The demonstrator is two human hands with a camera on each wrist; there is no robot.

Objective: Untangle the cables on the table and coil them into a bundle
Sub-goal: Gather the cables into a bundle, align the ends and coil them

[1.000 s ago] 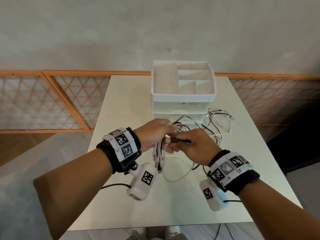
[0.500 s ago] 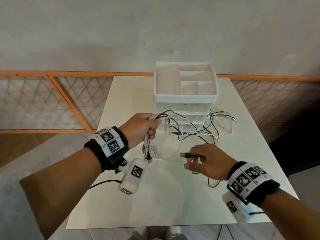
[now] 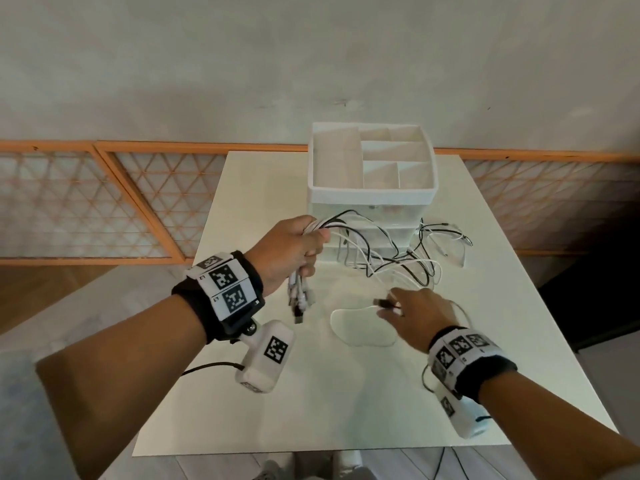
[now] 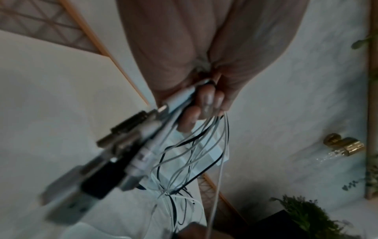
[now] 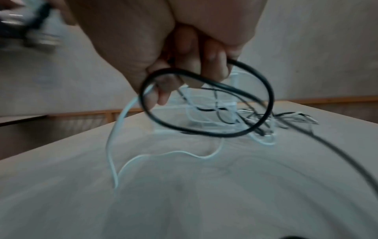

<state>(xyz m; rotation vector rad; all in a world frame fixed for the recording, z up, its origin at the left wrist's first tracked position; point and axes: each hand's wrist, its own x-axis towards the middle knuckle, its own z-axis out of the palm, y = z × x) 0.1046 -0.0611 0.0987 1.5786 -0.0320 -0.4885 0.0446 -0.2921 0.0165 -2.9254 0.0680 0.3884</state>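
Note:
My left hand [image 3: 294,251] is raised above the table and grips a bunch of white and black cables [image 3: 367,251], their plug ends [image 3: 299,301] hanging below the fist. In the left wrist view the plugs [image 4: 122,152] stick out past my curled fingers [image 4: 204,103]. The cables trail right into a tangle [image 3: 426,258] on the table. My right hand [image 3: 412,313] is lower, near the table, and pinches a black cable by its USB plug [image 3: 382,302]. The right wrist view shows this black cable [image 5: 206,103] looped under my fingers, beside a white cable [image 5: 122,137].
A white drawer organiser [image 3: 372,188] with open top compartments stands at the back of the white table [image 3: 311,403], just behind the cables. A clear flat piece [image 3: 362,329] lies on the table under my right hand. An orange lattice rail [image 3: 104,202] runs behind the table.
My hands have moved apart. The left hand lifted the cable bunch up and left; the right hand pulled the black USB plug down and right, drawing the cables out.

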